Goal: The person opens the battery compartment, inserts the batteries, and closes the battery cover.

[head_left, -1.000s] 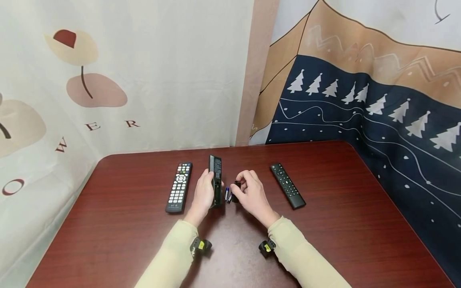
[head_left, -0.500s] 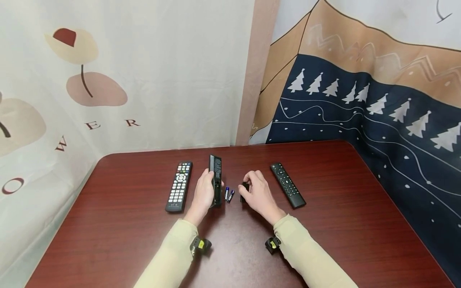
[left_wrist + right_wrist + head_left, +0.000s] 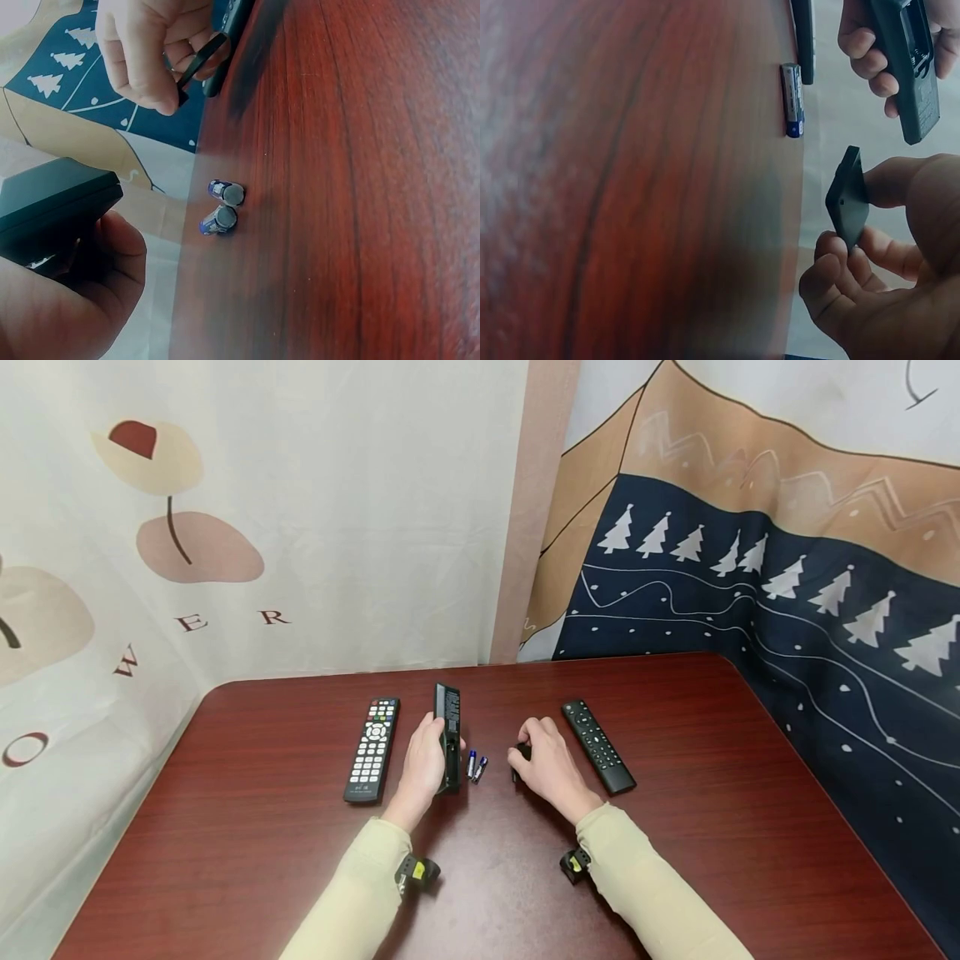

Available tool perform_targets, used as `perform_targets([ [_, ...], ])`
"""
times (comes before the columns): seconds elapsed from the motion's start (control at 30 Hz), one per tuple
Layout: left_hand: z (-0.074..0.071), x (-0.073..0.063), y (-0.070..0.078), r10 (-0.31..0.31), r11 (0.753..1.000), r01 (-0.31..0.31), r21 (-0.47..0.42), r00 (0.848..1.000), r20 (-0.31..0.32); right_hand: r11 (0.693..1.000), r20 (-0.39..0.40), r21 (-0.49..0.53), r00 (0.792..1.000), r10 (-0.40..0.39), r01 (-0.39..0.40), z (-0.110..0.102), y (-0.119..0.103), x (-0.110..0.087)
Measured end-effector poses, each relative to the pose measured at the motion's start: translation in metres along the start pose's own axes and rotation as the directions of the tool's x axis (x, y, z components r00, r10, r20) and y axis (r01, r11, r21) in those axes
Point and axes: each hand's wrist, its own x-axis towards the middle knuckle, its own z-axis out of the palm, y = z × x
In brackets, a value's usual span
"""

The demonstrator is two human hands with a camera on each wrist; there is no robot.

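Holding remote (image 3: 909,90) in left fingers (image 3: 869,64), cover (image 3: 847,201) in right fingers (image 3: 826,281), surface side edges (image 3: 820,807) well off. Only left-wrist cam sees batteries (image 3: 226,220) end-on.

Batts (image 3: 472,764) on tbl (image 3: 285,752), R of mid remote (image 3: 451,735).

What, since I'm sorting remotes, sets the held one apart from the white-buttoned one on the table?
The held remote is turned on its side in the left hand; the white-buttoned remote lies flat on the table. The held remote shows its open battery compartment; the white-buttoned remote shows its buttons. Both are long and dark-cased.
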Motion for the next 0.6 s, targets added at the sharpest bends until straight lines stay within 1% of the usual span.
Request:
perform_targets([
  [0.17, -0.0007, -0.0006, -0.0006, 0.011, 1.0, -0.011, -0.003, 1.0, 0.009, 0.998, 0.018, -0.053, 0.999, 0.03, -0.029, -0.0008, 0.0017, 0.0009],
  [0.43, -0.0009, -0.0005, -0.0023, 0.001, 1.0, -0.001, -0.027, 1.0, 0.006, 0.99, 0.068, -0.119, 0.994, 0.089, -0.08, -0.0007, 0.0036, 0.0013],
  [0.6, -0.0012, 0.0005, -0.0022, -0.009, 1.0, 0.009, -0.024, 1.0, 0.002, 0.984, 0.092, -0.143, 0.989, 0.115, -0.101, 0.0006, 0.0042, 0.0026],
])
